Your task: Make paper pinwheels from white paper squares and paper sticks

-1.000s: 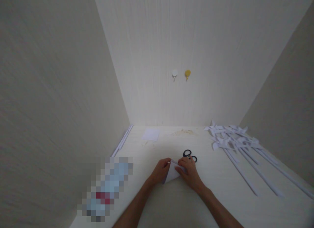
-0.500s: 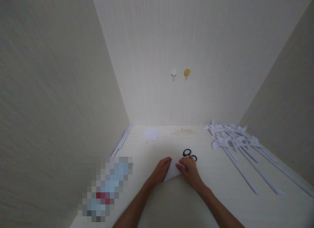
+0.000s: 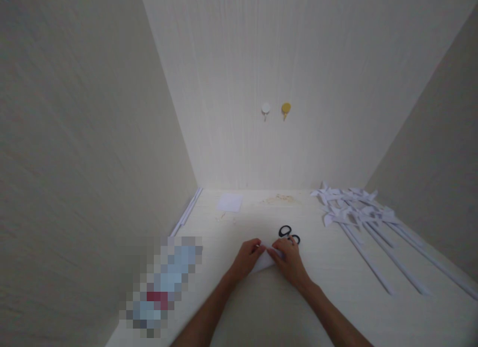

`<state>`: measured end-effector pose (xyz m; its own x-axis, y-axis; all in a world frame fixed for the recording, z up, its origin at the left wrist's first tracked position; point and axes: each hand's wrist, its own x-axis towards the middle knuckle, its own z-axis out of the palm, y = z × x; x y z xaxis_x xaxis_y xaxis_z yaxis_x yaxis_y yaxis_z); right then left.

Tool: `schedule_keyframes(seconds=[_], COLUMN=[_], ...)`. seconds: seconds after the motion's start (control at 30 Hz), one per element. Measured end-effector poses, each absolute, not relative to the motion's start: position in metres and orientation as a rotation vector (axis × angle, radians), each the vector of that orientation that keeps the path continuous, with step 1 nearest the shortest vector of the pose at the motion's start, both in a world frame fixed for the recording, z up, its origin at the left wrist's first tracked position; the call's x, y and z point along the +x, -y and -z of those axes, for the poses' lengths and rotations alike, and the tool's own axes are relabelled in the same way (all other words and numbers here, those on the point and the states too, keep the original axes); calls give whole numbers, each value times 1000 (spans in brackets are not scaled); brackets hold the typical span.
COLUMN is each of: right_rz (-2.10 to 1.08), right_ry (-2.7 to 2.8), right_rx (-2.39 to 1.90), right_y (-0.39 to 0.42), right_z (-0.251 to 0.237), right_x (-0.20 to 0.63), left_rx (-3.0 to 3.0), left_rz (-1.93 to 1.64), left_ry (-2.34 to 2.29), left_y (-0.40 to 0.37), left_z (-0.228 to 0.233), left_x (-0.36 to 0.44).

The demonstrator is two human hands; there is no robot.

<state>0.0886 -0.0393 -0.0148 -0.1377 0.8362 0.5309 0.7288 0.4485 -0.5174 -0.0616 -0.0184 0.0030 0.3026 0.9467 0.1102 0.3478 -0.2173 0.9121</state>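
Observation:
Between my two hands is a small piece of white paper point(image 3: 263, 262), partly covered by my fingers. My left hand point(image 3: 248, 259) grips its left side, thumb turned in toward the paper's upper edge. On the right side, my right hand point(image 3: 288, 260) pinches the paper, its thumb close to the left thumb. Black-handled scissors point(image 3: 285, 231) lie just beyond my right hand, which hides their blades.
Several white paper pinwheels point(image 3: 341, 215) on paper sticks lie at the right. A paper sheet point(image 3: 229, 202) and thin wooden bits point(image 3: 280, 199) lie at the back. Rolled paper sticks point(image 3: 186, 212) line the left wall; a blurred-out object point(image 3: 168, 282) is nearer. Two hooks point(image 3: 286, 108) hang on the back wall.
My left thumb and fingers have moved right over the paper, closer to my right thumb, so less of the paper shows. My right hand stays nearly in place.

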Motion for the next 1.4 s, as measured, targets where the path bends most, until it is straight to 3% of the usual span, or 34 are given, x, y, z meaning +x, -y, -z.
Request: schedule_keyframes(seconds=[0.43,1.4], right_rz=[-442,-438], right_ry=[1774,1746], right_rx=[-1371,-1346], right_y=[39,39], right_z=[8,11], right_x=[90,89], left_rx=[1784,1806], left_rz=[-842,-803], left_ry=[-1182,-1202], left_y=[16,15], left_z=[-3,-3], left_x=[-63,-63])
